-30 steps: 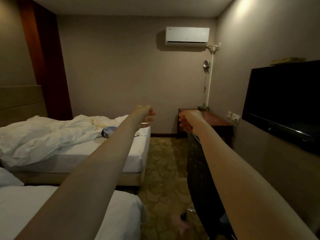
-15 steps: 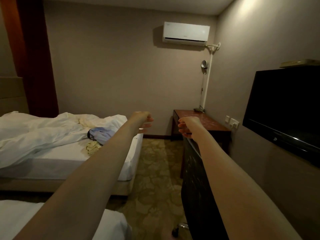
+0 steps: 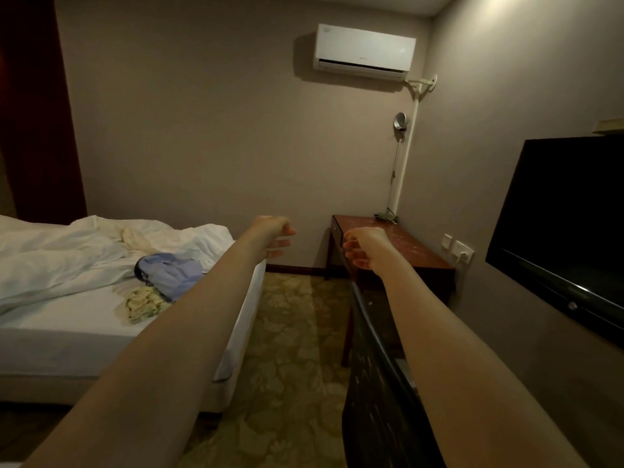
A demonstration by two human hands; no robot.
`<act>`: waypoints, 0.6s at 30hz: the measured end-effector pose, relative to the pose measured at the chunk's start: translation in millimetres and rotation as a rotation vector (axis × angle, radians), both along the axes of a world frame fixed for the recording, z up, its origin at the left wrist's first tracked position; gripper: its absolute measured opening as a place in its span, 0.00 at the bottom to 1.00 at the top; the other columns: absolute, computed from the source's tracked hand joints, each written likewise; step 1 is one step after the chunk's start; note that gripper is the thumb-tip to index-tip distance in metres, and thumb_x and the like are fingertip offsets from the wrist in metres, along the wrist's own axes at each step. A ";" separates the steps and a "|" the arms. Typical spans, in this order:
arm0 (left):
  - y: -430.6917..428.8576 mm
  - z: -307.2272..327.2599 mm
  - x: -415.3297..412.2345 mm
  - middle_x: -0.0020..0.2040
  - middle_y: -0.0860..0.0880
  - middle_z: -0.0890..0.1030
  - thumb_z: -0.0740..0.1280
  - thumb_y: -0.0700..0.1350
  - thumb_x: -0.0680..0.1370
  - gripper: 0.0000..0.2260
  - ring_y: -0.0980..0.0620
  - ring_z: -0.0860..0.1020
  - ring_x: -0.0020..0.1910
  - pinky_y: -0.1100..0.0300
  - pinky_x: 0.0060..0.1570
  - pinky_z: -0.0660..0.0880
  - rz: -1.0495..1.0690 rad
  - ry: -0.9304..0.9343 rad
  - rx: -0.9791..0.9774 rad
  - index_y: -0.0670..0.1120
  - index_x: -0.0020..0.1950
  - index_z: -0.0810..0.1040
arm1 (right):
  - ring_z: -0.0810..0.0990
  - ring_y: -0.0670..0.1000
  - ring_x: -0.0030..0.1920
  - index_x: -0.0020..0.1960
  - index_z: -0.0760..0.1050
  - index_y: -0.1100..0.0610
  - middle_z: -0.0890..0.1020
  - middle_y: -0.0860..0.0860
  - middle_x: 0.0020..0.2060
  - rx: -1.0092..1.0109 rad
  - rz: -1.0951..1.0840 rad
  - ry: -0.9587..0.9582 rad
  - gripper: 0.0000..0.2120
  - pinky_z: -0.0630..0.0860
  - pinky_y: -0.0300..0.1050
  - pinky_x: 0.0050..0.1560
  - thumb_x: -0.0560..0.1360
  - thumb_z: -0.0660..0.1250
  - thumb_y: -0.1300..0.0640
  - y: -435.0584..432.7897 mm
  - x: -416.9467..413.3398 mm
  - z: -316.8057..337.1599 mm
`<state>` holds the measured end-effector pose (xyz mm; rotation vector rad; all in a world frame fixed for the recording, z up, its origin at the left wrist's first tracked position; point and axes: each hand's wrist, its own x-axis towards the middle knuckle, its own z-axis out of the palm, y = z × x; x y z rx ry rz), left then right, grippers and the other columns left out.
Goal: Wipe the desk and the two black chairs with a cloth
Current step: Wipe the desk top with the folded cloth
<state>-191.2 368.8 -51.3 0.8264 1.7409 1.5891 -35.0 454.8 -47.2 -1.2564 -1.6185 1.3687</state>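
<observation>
Both my arms stretch forward at chest height. My left hand [image 3: 275,236] and my right hand [image 3: 363,246] hang in the air with fingers loosely curled, holding nothing. A dark wooden desk [image 3: 410,249] stands in the far right corner, beyond my right hand. A black chair back [image 3: 374,393] rises below my right forearm, in front of the desk. A pale yellow cloth [image 3: 143,304] lies crumpled on the bed [image 3: 67,336] to the left, beside a blue garment [image 3: 170,273].
A black TV [image 3: 564,231] hangs on the right wall, with wall sockets [image 3: 457,248] beside the desk. A lamp pole [image 3: 401,157] stands at the desk's back corner under an air conditioner [image 3: 364,50]. Patterned carpet [image 3: 297,349] runs between bed and chair.
The view has advanced toward the desk and turned a little left; the near bed dropped out of sight. The yellow cloth came into view. Both hands stay raised, holding nothing.
</observation>
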 end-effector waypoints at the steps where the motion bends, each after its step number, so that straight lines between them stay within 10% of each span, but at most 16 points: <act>1: 10.8 -0.6 -7.5 0.41 0.51 0.79 0.60 0.41 0.79 0.04 0.54 0.76 0.39 0.58 0.39 0.71 0.003 0.001 0.002 0.44 0.52 0.73 | 0.74 0.49 0.33 0.45 0.74 0.59 0.76 0.53 0.36 0.000 0.000 0.001 0.06 0.71 0.42 0.35 0.79 0.60 0.61 11.7 -8.0 -0.6; 18: 213.3 10.5 -193.9 0.39 0.51 0.78 0.60 0.41 0.79 0.04 0.54 0.75 0.38 0.56 0.44 0.71 -0.064 0.047 -0.008 0.43 0.52 0.73 | 0.71 0.49 0.29 0.42 0.73 0.59 0.75 0.53 0.34 -0.005 -0.074 0.038 0.09 0.66 0.40 0.30 0.79 0.58 0.63 207.5 -195.2 -3.2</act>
